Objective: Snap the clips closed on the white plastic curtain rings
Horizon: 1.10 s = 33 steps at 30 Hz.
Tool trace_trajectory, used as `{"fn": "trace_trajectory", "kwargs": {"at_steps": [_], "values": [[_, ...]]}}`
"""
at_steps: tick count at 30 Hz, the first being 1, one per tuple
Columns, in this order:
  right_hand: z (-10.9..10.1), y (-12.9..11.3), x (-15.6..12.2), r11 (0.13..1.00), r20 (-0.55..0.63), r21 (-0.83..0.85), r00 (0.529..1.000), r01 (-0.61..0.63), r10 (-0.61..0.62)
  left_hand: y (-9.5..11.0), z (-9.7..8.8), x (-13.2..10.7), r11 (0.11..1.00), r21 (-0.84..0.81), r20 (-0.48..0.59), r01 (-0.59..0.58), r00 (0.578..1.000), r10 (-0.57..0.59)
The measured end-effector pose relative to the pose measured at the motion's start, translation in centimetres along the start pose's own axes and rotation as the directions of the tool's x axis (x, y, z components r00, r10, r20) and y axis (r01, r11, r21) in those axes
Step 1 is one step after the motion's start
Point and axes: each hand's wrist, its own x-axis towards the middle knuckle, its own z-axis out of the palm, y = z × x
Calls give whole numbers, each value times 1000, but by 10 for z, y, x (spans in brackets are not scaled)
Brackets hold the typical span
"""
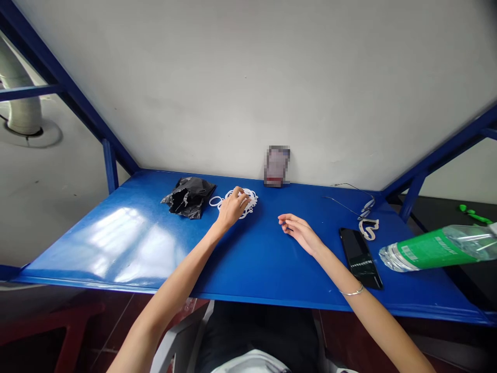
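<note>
A heap of thin white rings lies on the blue table, with one ring loop sticking out to its left. My left hand is on top of this heap, fingers bent down among the rings and closed on some of them; the fingertips are partly hidden. To the right, my right hand is held above the bare tabletop, apart from the heap. Its fingers are loosely bent and partly spread, and nothing shows in them. A torn black plastic bag lies left of the heap, its mouth facing me.
A blurred upright phone-like object leans on the wall behind the blue table. At right are a black phone, eyeglasses, a white curved item and a green-labelled bottle. Blue metal bars border the table.
</note>
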Motion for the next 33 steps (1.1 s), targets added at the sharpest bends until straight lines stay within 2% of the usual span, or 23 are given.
{"fn": "trace_trajectory", "kwargs": {"at_steps": [4,7,11,13,15,18,21,25,29,31,33], "values": [[-2,1,1,1000,-12,-25,1000,-11,10,-1,-3,0,1000,-11,-12,-2,1000,2],[-2,0,0,999,-17,-48,1000,-23,22,-3,-13,3,1000,3,-23,-11,1000,11],[-2,-1,0,996,-10,-80,1000,-26,25,-17,-34,5,995,52,-50,88,995,-86],[-2,0,0,996,-2,-89,1000,-25,25,-28,-41,-1,986,91,-1,141,990,-142],[-2,1,1,996,3,-86,1000,-26,27,-40,-43,-12,980,148,87,135,985,-149],[-2,3,2,997,15,-71,999,-29,31,-51,-37,-32,963,246,227,112,959,-170],[-1,4,3,997,25,-69,999,-30,32,-55,-29,-43,959,270,276,87,947,-164],[-1,4,3,998,26,-64,999,-28,30,-54,-25,-42,953,280,248,111,951,-184],[0,2,1,997,27,-76,999,-28,30,-48,-32,-42,942,298,194,152,957,-216],[1,1,0,994,22,-104,999,-24,27,-43,-41,-42,942,289,90,169,975,-203],[2,2,0,989,10,-150,1000,-13,15,-34,-51,-41,966,215,-51,144,989,-136]]}}
